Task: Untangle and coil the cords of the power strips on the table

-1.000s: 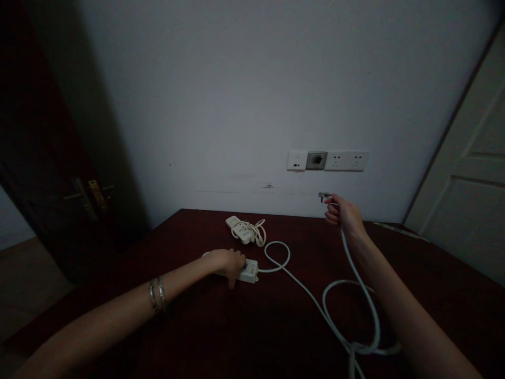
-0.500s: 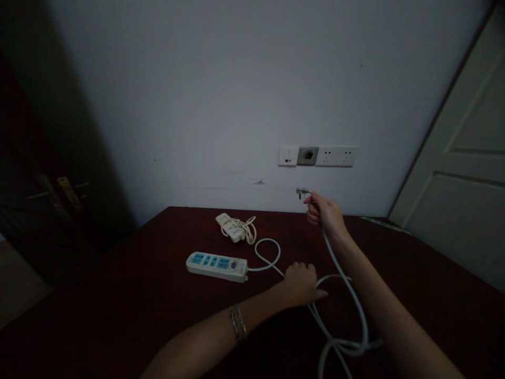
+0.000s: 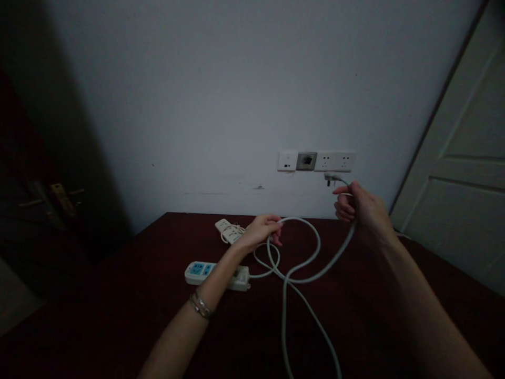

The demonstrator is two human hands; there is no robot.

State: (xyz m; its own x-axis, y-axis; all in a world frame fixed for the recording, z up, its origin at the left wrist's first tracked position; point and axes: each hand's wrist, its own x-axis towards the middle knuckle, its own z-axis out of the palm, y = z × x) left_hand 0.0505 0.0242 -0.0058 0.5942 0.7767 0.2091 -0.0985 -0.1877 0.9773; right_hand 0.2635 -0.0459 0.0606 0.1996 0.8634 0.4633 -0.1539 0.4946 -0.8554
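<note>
- Bench [image 3: 244, 342], dark red in the head view, is set against a pale, scuffed wall [image 3: 197, 95].
- The wall is flanked by a dark door [image 3: 21, 158] at left and a pale panelled door [image 3: 469, 142] at right; wall sockets [image 3: 335, 161] are mounted in it.
- A looped cord [image 3: 284, 316] is pinched in the grip of the left hand [image 3: 258, 231] and, near its plug [image 3: 330, 178], of the right hand [image 3: 366, 210].
- The plug is held just below the sockets.
- The power strip [image 3: 197, 270] is partly covered by the left forearm [image 3: 177, 337].
</note>
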